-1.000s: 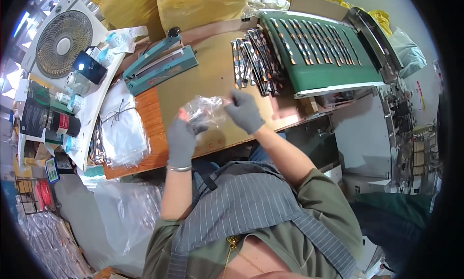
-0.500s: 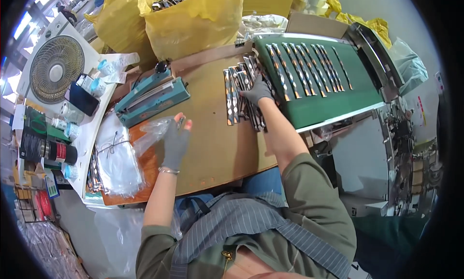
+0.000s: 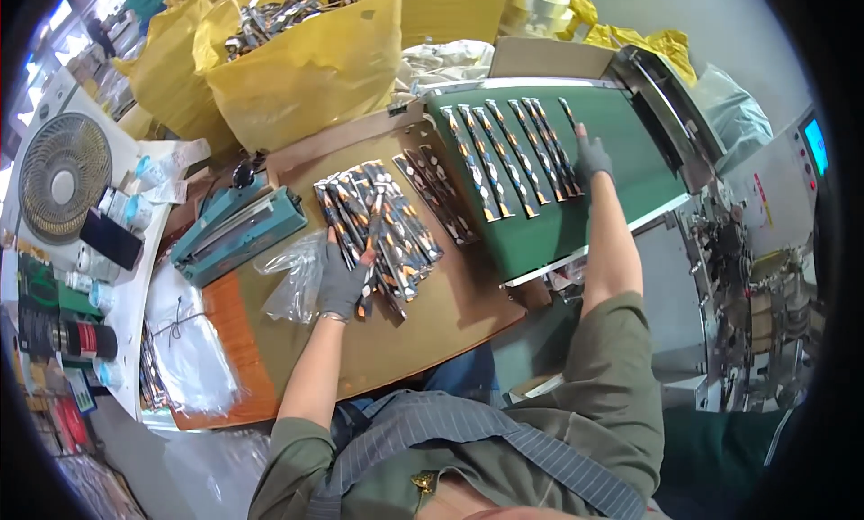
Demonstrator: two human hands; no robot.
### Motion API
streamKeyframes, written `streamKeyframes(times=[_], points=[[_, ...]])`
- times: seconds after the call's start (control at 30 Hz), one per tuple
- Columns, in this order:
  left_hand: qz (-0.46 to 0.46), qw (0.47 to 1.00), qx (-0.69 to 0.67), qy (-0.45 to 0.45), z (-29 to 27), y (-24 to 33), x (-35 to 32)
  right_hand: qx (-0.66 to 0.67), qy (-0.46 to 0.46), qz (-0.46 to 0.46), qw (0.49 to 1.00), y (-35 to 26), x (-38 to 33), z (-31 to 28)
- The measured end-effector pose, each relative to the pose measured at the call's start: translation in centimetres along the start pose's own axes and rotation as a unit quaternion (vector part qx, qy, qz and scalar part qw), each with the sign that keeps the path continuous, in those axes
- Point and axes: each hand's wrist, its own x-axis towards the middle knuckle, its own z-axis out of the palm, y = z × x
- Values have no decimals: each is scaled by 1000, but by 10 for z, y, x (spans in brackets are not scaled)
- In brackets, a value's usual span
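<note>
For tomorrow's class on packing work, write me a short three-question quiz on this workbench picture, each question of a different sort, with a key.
1. True or false: the right hand rests on the green conveyor belt.
2. What does the left hand touch? A) the fan B) the pile of slim sachets C) the teal heat sealer
3. Fill in: the yellow bag holds more ____.

Key: 1 true; 2 B; 3 sachets.
</note>
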Motion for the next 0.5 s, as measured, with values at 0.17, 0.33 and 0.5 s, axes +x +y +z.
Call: streamKeyframes(times=[0.17,0.33,0.5], points=[[-143,982,-113,46,1,32,10,-87,-63,-479,871,-73,-170,58],[-156,982,-85,68,20,32,22,-54,-143,-341,928,-119,-242,125],[-204,977,-66,-13,-15,60,28,72,-268,-282,919,-129,-286,138]])
